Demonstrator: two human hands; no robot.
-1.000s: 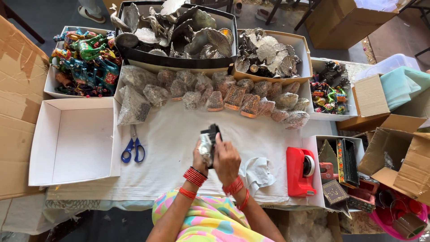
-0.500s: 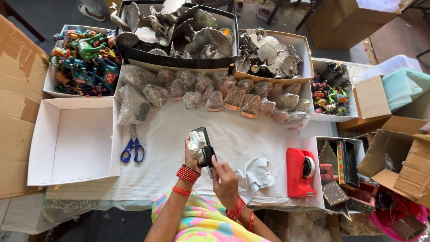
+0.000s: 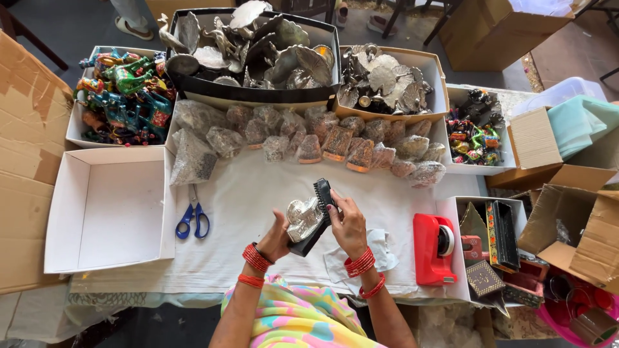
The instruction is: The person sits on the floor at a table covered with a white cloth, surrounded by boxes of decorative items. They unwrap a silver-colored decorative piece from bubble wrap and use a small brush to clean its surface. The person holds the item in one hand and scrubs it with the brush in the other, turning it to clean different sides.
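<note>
Left hand (image 3: 276, 233): closed around a small silver figurine (image 3: 303, 218), held up above the worktop (image 3: 251, 200) just in front of the body.
Right hand (image 3: 348, 222): grip closed on a black brush (image 3: 316, 216), whose bristled head stands above the figurine and whose handle runs down between the two hands.
Figurine: in the air, touching the brush, not resting on the cloth.
Step in hand: by the look of it, brushing or cleaning the silver piece; the bristles lie against its right side.
Next move calls for: a firm hold with the left hand while the brush strokes across the raised surface, and turning the piece to reach its other faces.
Under the hands: a crumpled white cloth (image 3: 377, 248) lies on the worktop just below the right wrist.
To the left: blue-handled scissors (image 3: 193, 220), and beyond them an open white box (image 3: 55, 219).
To the right: a red tape dispenser (image 3: 431, 248), near the cloth.
Farther back: a row of wrapped pieces in clear bags (image 3: 309, 135), then trays of silver ornaments (image 3: 258, 48) and painted figures (image 3: 122, 96).
</note>
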